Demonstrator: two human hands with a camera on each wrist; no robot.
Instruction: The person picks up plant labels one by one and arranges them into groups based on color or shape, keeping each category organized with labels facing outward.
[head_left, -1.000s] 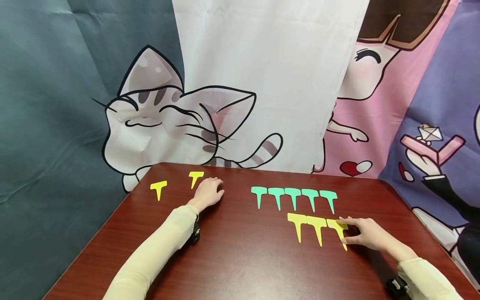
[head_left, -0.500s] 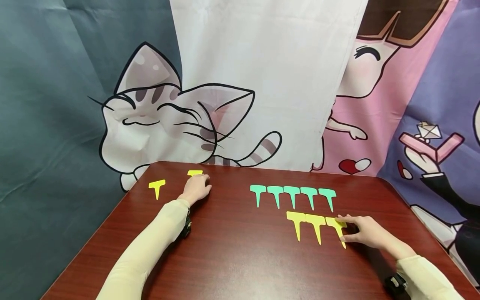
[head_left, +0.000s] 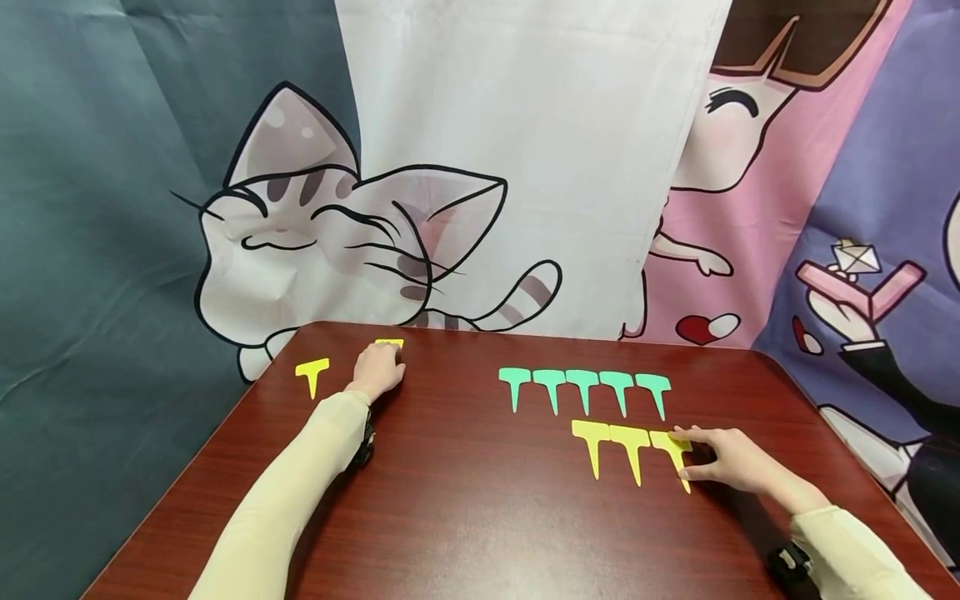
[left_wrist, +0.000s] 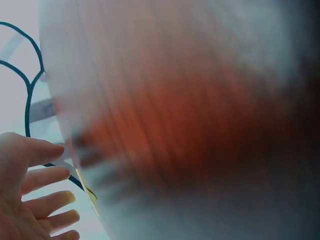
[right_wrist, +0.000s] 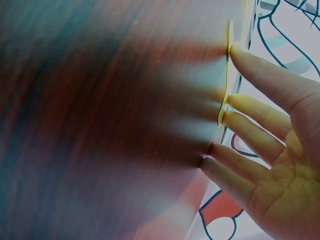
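Observation:
In the head view my left hand [head_left: 377,369] hovers over a yellow T-shaped plant label [head_left: 390,342] near the table's far edge, hiding most of its stem. The left wrist view shows that hand's fingers [left_wrist: 48,204] spread and apart from the label [left_wrist: 88,189]. My right hand [head_left: 723,457] rests on the rightmost of three yellow plant labels [head_left: 667,441]. Its thumb touches the label's stem and two fingertips touch the head; in the right wrist view these fingers [right_wrist: 252,115] are nearly straight against the label [right_wrist: 225,82].
A row of several green plant labels [head_left: 582,381] lies behind the yellow row [head_left: 628,437]. One more yellow label [head_left: 312,368] lies at the far left of the brown table [head_left: 465,508]. A printed cloth [head_left: 555,125] hangs behind the table.
My left hand has moved left from beside the far yellow label to over it, covering its stem. The right hand has stayed on its label, and the labels lie as before.

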